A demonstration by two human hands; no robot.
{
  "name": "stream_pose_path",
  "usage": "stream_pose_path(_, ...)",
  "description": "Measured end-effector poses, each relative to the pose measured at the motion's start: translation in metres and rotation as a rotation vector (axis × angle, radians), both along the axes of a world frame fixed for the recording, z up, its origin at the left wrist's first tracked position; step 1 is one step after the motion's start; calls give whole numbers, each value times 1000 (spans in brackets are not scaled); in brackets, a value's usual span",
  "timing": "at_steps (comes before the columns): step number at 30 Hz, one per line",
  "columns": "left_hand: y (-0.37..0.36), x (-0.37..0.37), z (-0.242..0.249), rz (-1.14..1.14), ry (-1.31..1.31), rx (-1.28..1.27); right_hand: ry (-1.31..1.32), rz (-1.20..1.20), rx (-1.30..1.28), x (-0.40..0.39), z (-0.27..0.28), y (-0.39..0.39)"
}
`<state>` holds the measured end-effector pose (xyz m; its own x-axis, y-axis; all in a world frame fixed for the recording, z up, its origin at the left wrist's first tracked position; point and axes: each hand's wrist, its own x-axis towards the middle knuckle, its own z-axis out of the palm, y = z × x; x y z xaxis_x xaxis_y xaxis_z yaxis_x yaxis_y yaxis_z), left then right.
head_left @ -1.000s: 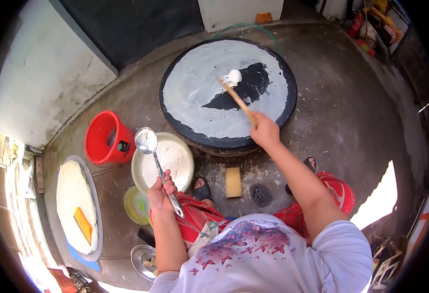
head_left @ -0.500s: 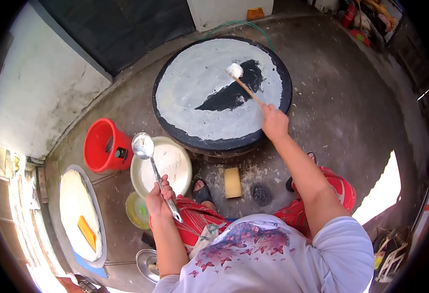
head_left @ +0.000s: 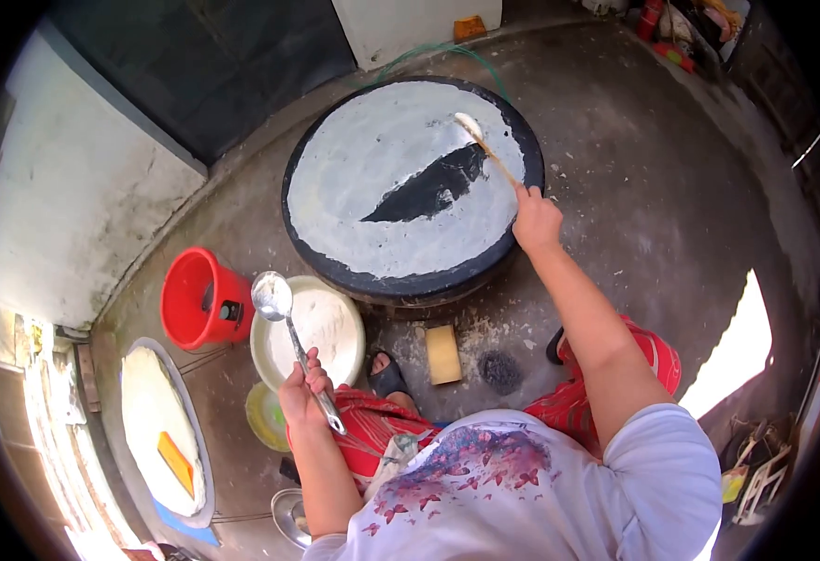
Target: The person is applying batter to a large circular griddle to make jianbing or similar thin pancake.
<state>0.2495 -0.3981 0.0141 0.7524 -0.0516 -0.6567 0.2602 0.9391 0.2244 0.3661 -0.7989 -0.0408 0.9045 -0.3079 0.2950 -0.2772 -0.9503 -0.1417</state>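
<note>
A wide round black griddle (head_left: 299, 210) stands in front of me, mostly coated with pale batter (head_left: 363, 140). A dark bare patch (head_left: 426, 190) shows right of its middle. My right hand (head_left: 537, 221) is closed around the wooden handle of a spreader (head_left: 494, 157); its batter-covered head lies on the coating near the griddle's far right. In my left hand (head_left: 306, 387) is a metal ladle (head_left: 292, 325), gripped by the handle, with its whitish-smeared bowl raised over the edge of a basin (head_left: 358, 351) of white batter (head_left: 321, 323).
Left of the basin is a red bucket (head_left: 183, 299). A yellow-green bowl (head_left: 265, 416) sits below it. At far left, a stack of pale flat sheets (head_left: 153, 402) carries an orange scraper (head_left: 175, 462). A yellow sponge-like block (head_left: 443, 355) and a dark scouring pad (head_left: 499, 371) lie near my feet.
The spreader has swept to the right and slightly away, and batter now covers the right part of the dark patch. My left hand still holds the ladle above the basin.
</note>
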Motion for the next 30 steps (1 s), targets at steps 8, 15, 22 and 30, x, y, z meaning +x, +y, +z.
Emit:
stream_pose_path(8,0,-2,-2,28,-1,42,-6,-35,780,9,-16,-40)
stream_pose_path(15,1,1,-2,2,-5,19,196,12,932,17,4,-64)
stream_pose_path(22,0,0,-3,5,-11,13,53,41,937,27,-32,-50)
stream_pose_path(30,2,-1,-3,8,-23,-1,-9,-109,737,-25,-2,-49)
